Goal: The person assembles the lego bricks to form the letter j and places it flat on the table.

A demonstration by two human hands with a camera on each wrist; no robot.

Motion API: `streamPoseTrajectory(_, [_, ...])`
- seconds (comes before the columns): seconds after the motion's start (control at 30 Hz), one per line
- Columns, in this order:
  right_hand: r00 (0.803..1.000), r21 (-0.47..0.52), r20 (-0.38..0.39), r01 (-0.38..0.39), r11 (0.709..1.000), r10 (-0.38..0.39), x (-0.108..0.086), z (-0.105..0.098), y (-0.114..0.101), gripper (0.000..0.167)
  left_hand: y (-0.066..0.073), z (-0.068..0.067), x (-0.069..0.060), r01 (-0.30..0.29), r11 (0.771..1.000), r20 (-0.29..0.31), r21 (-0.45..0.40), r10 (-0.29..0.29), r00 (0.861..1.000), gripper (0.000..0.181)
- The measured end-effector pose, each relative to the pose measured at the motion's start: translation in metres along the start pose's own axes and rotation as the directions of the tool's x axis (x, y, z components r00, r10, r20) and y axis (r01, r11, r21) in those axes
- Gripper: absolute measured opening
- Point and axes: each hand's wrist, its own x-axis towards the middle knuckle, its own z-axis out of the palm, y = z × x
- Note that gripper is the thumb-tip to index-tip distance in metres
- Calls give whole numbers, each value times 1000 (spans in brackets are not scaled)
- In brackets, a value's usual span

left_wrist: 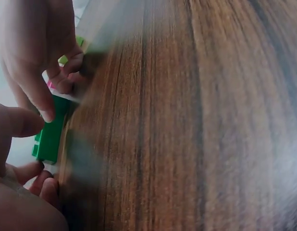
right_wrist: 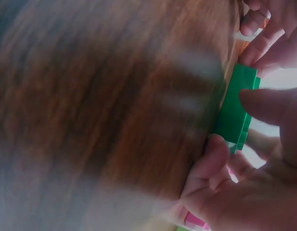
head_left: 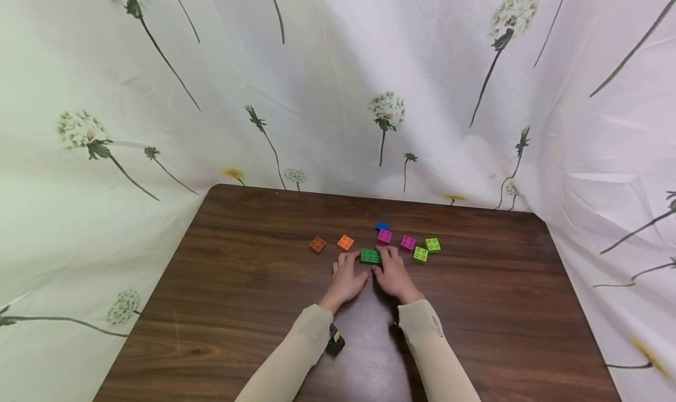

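Observation:
A green toy building brick [head_left: 371, 256], longer than the bricks around it, lies studs up on the brown table. At its left end my left hand [head_left: 347, 280] grips it with bent fingers. My right hand [head_left: 393, 276] holds the opposite end between thumb and fingers. Seen from the left wrist, the green brick [left_wrist: 52, 132] has fingers at both ends and thumbs near its side. In the right wrist view, a thumb [right_wrist: 266, 107] lies against the side of the green brick [right_wrist: 237, 101]. Some fingertips are hidden behind it.
Behind the hands lie an orange brick [head_left: 345, 242], a brown-orange brick [head_left: 317, 245], magenta bricks [head_left: 384, 236], a blue brick [head_left: 382, 226] and lime bricks [head_left: 432, 245]. The wooden table [head_left: 253, 308] ends at a flower-patterned cloth [head_left: 327, 97].

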Motion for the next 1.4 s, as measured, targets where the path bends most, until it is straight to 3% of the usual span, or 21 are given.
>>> streamPoseTrajectory(0.17, [997, 41, -42, -58, 997, 60, 1, 2, -1, 46, -1, 0, -2, -8, 1000, -4, -21, 8, 1000, 54])
streamPoseTrajectory(0.43, [995, 50, -49, -87, 995, 89, 1, 3, 0, 39, -8, 1, -4, -35, 999, 13, -22, 35, 999, 54])
streamPoseTrajectory(0.83, [997, 44, -27, -72, 996, 73, -3, -2, 3, 35, -12, 1, -7, -67, 996, 10, -55, 67, 998, 48])
streamPoseTrajectory(1.2, [998, 68, 2, -66, 995, 66, -1, -8, 6, 36, -12, -6, -8, -70, 994, 66, -86, 75, 995, 46])
streamPoseTrajectory(1.3, [998, 86, 12, -68, 994, 67, -1, -8, 7, 36, -13, -7, -8, -66, 994, 54, -82, 70, 996, 43])
streamPoseTrajectory(1.4, [999, 108, 9, -47, 993, 47, -3, -10, 6, 35, -14, -5, -7, -62, 994, 5, -92, 62, 998, 36])
